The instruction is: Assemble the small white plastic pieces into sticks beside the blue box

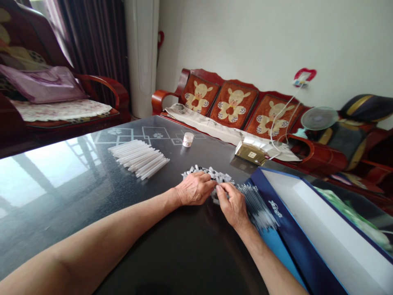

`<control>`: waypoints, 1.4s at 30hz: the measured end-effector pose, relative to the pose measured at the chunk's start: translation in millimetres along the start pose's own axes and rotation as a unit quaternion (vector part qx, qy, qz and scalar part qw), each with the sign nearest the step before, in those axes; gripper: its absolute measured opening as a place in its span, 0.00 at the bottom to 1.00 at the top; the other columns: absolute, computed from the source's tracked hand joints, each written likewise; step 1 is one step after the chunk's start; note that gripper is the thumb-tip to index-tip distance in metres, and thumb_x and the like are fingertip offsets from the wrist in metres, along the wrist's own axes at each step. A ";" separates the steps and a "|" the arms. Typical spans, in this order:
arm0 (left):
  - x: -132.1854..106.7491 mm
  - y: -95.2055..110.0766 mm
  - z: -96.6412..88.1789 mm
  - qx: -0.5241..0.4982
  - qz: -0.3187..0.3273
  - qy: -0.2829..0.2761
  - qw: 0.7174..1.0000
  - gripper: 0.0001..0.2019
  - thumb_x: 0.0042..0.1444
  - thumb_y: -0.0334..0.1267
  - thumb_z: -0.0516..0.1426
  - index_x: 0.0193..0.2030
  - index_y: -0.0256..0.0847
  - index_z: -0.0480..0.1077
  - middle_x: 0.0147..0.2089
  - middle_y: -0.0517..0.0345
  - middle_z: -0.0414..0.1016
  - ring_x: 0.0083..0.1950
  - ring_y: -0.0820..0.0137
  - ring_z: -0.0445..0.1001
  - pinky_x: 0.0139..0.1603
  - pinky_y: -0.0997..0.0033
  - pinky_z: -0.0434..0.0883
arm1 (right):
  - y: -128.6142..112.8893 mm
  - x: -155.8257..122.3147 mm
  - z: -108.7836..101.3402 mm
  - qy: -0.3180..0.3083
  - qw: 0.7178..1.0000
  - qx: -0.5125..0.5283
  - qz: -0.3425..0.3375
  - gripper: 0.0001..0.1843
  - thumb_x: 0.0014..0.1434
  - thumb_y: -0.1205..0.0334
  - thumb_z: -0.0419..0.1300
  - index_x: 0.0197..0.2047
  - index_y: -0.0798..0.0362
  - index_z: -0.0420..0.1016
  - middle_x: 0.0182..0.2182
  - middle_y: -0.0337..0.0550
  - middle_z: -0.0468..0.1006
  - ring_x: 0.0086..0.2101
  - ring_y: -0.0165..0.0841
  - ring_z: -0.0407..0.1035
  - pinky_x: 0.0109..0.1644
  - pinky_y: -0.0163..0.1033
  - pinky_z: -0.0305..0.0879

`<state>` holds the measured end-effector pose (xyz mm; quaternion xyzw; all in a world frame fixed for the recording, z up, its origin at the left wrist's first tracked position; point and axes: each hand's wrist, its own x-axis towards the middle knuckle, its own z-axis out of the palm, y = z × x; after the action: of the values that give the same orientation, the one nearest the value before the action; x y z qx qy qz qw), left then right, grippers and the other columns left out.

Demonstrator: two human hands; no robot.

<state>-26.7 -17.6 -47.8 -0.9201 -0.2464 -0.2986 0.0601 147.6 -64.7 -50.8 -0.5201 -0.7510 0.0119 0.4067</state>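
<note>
L hand [195,188] and R hand [232,206] sit on a heap of small white plastic pieces [208,172], fingers [221,189] close together on it; can't tell if clamped. Blurred thin tubes [258,207] fan out just R of fingers, beside blue box [294,229]. Well L of fingers, a neat bundle of smooth white plastic tubes [138,159] lies lined up on glossy black bench [61,229]; heap stays loose, jumbled. Small white tub [188,139] and crinkled foil packet [253,150] beyond fingers.

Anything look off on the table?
Yes: the small white pieces between the left hand and right hand lie in a jumbled heap, unlike the white tubes lined up side by side farther up the table.
</note>
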 end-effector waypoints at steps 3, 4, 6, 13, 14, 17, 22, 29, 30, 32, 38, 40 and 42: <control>2.5 -1.5 -5.5 -0.001 -0.003 0.072 0.997 0.15 0.62 0.39 0.46 0.51 0.38 0.68 0.45 0.47 0.70 0.45 0.64 0.67 0.48 0.61 0.66 | -0.8 1.2 -1.0 0.040 0.999 0.008 0.028 0.12 0.60 0.55 0.53 0.32 0.52 0.72 0.30 0.44 0.76 0.32 0.35 0.70 0.39 0.39 0.64; 3.5 -2.2 -6.9 -0.009 -0.015 0.102 0.995 0.16 0.62 0.40 0.47 0.51 0.38 0.68 0.48 0.46 0.69 0.47 0.63 0.67 0.50 0.59 0.65 | -0.9 1.7 -1.7 0.064 0.996 0.014 0.056 0.13 0.60 0.53 0.53 0.32 0.52 0.73 0.30 0.44 0.77 0.32 0.36 0.70 0.39 0.39 0.64; 5.6 -3.5 -7.9 -0.050 -0.082 0.147 0.984 0.15 0.62 0.43 0.49 0.44 0.37 0.71 0.43 0.47 0.72 0.45 0.65 0.68 0.49 0.62 0.66 | -1.1 2.5 -3.4 0.112 0.984 0.038 0.130 0.16 0.60 0.50 0.53 0.34 0.53 0.74 0.30 0.46 0.78 0.32 0.37 0.71 0.38 0.40 0.65; 15.3 -7.0 -2.1 -0.537 -0.372 0.131 0.745 0.21 0.56 0.54 0.53 0.34 0.34 0.72 0.27 0.57 0.72 0.27 0.73 0.70 0.28 0.75 0.67 | -14.4 0.7 -1.7 0.057 0.992 0.074 0.084 0.12 0.59 0.54 0.55 0.32 0.52 0.74 0.29 0.43 0.78 0.32 0.35 0.72 0.39 0.38 0.67; 16.9 -8.3 -3.3 -0.604 -0.382 0.137 0.686 0.20 0.55 0.52 0.55 0.37 0.34 0.71 0.29 0.56 0.73 0.28 0.73 0.72 0.28 0.75 0.67 | -17.4 0.4 -0.4 0.033 0.995 0.070 0.060 0.11 0.59 0.56 0.55 0.32 0.52 0.74 0.30 0.42 0.78 0.32 0.34 0.71 0.40 0.38 0.67; 20.2 -17.9 -9.7 -0.704 -0.392 0.171 0.567 0.16 0.51 0.45 0.58 0.41 0.34 0.69 0.32 0.54 0.74 0.29 0.72 0.73 0.29 0.74 0.70 | -27.4 -1.0 3.5 -0.020 0.997 0.068 -0.001 0.07 0.59 0.61 0.56 0.37 0.52 0.74 0.35 0.43 0.77 0.35 0.34 0.71 0.42 0.38 0.68; 15.5 -49.7 -14.2 -0.559 -0.413 0.306 0.651 0.13 0.52 0.37 0.54 0.44 0.37 0.69 0.24 0.64 0.67 0.20 0.78 0.63 0.23 0.78 0.64 | -52.4 -11.4 12.8 -0.140 0.980 0.030 -0.140 0.18 0.60 0.69 0.51 0.52 0.50 0.69 0.52 0.45 0.72 0.52 0.36 0.64 0.58 0.45 0.59; -4.0 -57.9 1.0 -0.112 -0.328 0.245 0.906 0.13 0.60 0.39 0.51 0.45 0.39 0.73 0.30 0.58 0.73 0.31 0.75 0.69 0.34 0.77 0.64 | -40.3 -10.5 6.6 -0.119 0.987 -0.059 -0.093 0.12 0.59 0.70 0.51 0.42 0.53 0.73 0.41 0.46 0.73 0.44 0.36 0.67 0.52 0.43 0.62; -5.7 -54.6 3.0 -0.077 -0.293 0.219 0.928 0.13 0.61 0.41 0.50 0.44 0.39 0.73 0.32 0.57 0.73 0.32 0.74 0.70 0.34 0.77 0.64 | -32.5 -6.9 0.7 -0.119 0.988 -0.076 -0.062 0.10 0.58 0.69 0.52 0.39 0.53 0.73 0.38 0.46 0.73 0.41 0.36 0.68 0.49 0.41 0.63; -7.8 -47.9 5.6 -0.023 -0.229 0.176 0.957 0.14 0.62 0.45 0.50 0.41 0.40 0.73 0.32 0.56 0.73 0.34 0.73 0.71 0.33 0.77 0.64 | -18.3 0.0 -12.2 -0.148 0.983 -0.106 -0.009 0.07 0.55 0.68 0.55 0.35 0.51 0.74 0.34 0.43 0.73 0.37 0.34 0.69 0.44 0.39 0.64; -8.1 -34.0 4.2 0.043 -0.104 0.113 0.987 0.17 0.63 0.45 0.47 0.34 0.38 0.71 0.30 0.56 0.70 0.33 0.71 0.70 0.32 0.74 0.64 | -7.0 4.3 -28.3 -0.232 0.957 -0.174 0.030 0.07 0.53 0.65 0.57 0.32 0.49 0.77 0.32 0.42 0.73 0.32 0.32 0.69 0.38 0.35 0.62; -7.8 -30.8 3.3 0.052 -0.084 0.100 0.990 0.17 0.63 0.44 0.46 0.34 0.38 0.71 0.30 0.56 0.70 0.33 0.71 0.70 0.31 0.74 0.64 | -8.7 2.3 -26.5 -0.240 0.952 -0.187 0.034 0.07 0.53 0.65 0.57 0.32 0.50 0.77 0.31 0.42 0.73 0.32 0.32 0.69 0.38 0.35 0.62; -7.4 -28.0 2.8 0.055 -0.073 0.089 0.992 0.17 0.64 0.44 0.46 0.33 0.38 0.70 0.29 0.56 0.69 0.32 0.71 0.70 0.30 0.74 0.64 | -10.0 1.6 -25.4 -0.241 0.952 -0.184 0.035 0.06 0.53 0.65 0.57 0.31 0.50 0.76 0.31 0.42 0.72 0.32 0.32 0.69 0.37 0.36 0.62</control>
<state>-44.1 4.4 -55.4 -0.8649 -0.3222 -0.3686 0.1108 155.5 -78.3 -28.4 -0.5932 -0.7973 0.0125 0.1105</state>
